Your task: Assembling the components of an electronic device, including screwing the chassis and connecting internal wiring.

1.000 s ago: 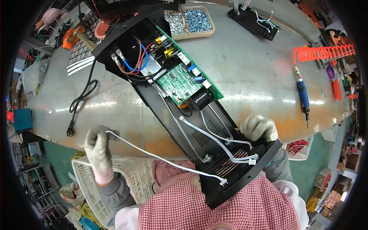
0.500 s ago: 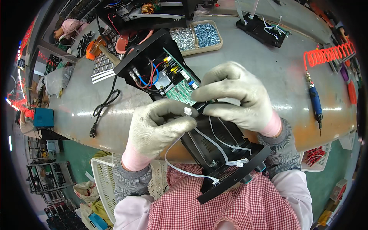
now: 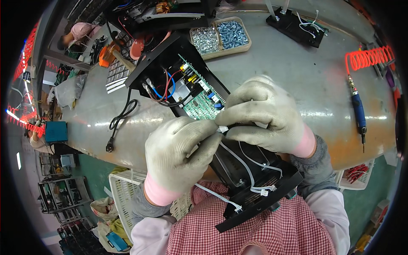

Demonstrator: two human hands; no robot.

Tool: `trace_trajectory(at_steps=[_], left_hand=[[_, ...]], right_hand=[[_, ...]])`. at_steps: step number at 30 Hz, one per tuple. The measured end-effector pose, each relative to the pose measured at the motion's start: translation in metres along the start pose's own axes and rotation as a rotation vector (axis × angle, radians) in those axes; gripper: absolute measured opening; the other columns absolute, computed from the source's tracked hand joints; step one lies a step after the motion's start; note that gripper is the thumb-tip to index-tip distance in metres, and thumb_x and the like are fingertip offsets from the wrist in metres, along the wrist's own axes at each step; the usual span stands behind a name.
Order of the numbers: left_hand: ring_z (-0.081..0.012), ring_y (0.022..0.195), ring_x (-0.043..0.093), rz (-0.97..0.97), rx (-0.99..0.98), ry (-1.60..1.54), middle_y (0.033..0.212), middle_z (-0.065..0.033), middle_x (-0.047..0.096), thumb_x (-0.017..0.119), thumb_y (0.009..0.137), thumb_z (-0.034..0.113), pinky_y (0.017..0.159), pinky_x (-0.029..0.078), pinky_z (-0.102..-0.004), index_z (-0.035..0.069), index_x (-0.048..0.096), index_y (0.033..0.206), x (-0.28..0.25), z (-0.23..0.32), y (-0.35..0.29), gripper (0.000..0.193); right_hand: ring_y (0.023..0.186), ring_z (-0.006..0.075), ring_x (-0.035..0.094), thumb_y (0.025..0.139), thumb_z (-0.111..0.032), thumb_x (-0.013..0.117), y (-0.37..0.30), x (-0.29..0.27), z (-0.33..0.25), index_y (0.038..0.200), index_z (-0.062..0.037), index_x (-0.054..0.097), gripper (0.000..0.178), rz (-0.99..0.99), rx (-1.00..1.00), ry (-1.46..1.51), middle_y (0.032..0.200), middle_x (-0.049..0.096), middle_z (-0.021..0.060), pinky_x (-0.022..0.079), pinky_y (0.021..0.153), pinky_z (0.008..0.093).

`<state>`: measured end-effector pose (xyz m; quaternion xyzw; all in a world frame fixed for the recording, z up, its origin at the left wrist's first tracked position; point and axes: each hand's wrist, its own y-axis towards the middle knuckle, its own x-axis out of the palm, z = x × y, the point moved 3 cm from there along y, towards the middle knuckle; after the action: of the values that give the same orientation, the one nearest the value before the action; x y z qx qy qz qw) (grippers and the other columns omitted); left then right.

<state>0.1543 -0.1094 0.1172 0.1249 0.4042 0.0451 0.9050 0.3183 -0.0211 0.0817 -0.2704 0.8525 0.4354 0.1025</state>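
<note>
My left hand [image 3: 180, 155], in a grey-white glove with a pink cuff, is closed in a pinch at a small white cable connector [image 3: 222, 128]. From the other side my right hand [image 3: 267, 117], gloved alike, has thumb and fingertips closed at the same connector. The fingertips hide most of it. Thin grey-white cables [image 3: 243, 163] run down from the hands to a black end panel [image 3: 259, 199] near my lap. Beyond the hands an open black metal housing [image 3: 170, 55] holds a green circuit board [image 3: 199, 106] with blue and red wires.
A two-part tray [image 3: 225, 52] of metal fasteners stands behind the housing. A black power cord [image 3: 121, 119] lies to the left. At right are a blue screwdriver [image 3: 358, 112] on a red coiled hose and a black plate [image 3: 295, 29] with cables. A white basket [image 3: 123, 191] stands below.
My hands have come together, the left turning inward, so the white connector now sits between both sets of fingertips. The whole view has shifted slightly.
</note>
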Motion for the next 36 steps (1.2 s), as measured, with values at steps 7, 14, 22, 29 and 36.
trace_trajectory(at_steps=[7, 14, 22, 29, 36], left_hand=[[-0.0222, 0.063, 0.061, 0.101, 0.252, 0.176, 0.073, -0.0069, 0.064, 0.077, 0.071, 0.003, 0.057, 0.047, -0.0324, 0.006, 0.072, 0.091, 0.002, 0.005, -0.002, 0.021], [-0.0209, 0.071, 0.062, 0.242, 0.372, 0.249, 0.078, -0.0072, 0.063, 0.077, 0.068, -0.005, 0.063, 0.047, -0.0304, 0.003, 0.073, 0.095, 0.005, 0.006, -0.007, 0.029], [-0.0232, 0.064, 0.057, 0.336, 0.209, 0.187, 0.072, -0.0050, 0.057, 0.077, 0.070, 0.005, 0.057, 0.044, -0.0352, 0.009, 0.070, 0.081, 0.012, -0.007, -0.002, 0.013], [-0.0235, 0.065, 0.058, 0.270, 0.168, 0.205, 0.072, -0.0049, 0.058, 0.076, 0.069, 0.007, 0.056, 0.047, -0.0357, 0.010, 0.068, 0.077, 0.018, -0.004, 0.004, 0.012], [-0.0237, 0.064, 0.058, 0.319, 0.180, 0.186, 0.071, -0.0047, 0.057, 0.076, 0.067, 0.007, 0.055, 0.046, -0.0363, 0.010, 0.068, 0.079, 0.022, -0.010, 0.003, 0.014]], right_hand=[[0.084, 0.0249, 0.063, 0.069, -0.015, 0.080, -0.003, -0.001, 0.004, 0.087, -0.0137, 0.074, 0.019, 0.016, -0.016, -0.009, 0.089, 0.067, 0.0039, 0.047, 0.079, 0.0364], [0.084, 0.0255, 0.063, 0.069, -0.015, 0.080, -0.003, -0.002, 0.006, 0.092, -0.0133, 0.074, 0.023, -0.023, -0.010, 0.065, 0.089, 0.066, 0.0042, 0.048, 0.079, 0.0366], [0.097, 0.0233, 0.071, 0.065, -0.015, 0.087, -0.010, -0.016, 0.002, 0.111, -0.0039, 0.071, 0.049, -0.143, 0.450, 0.010, 0.108, 0.073, 0.0104, 0.055, 0.082, 0.0314], [0.074, 0.0222, 0.073, 0.076, -0.017, 0.079, -0.013, -0.009, -0.003, 0.109, -0.0117, 0.071, 0.035, -0.133, 0.362, -0.060, 0.089, 0.073, 0.0077, 0.057, 0.064, 0.0294], [0.069, 0.0238, 0.070, 0.074, -0.019, 0.079, -0.013, -0.009, -0.007, 0.106, -0.0134, 0.071, 0.034, -0.161, 0.297, -0.237, 0.083, 0.072, 0.0061, 0.055, 0.058, 0.0325]])
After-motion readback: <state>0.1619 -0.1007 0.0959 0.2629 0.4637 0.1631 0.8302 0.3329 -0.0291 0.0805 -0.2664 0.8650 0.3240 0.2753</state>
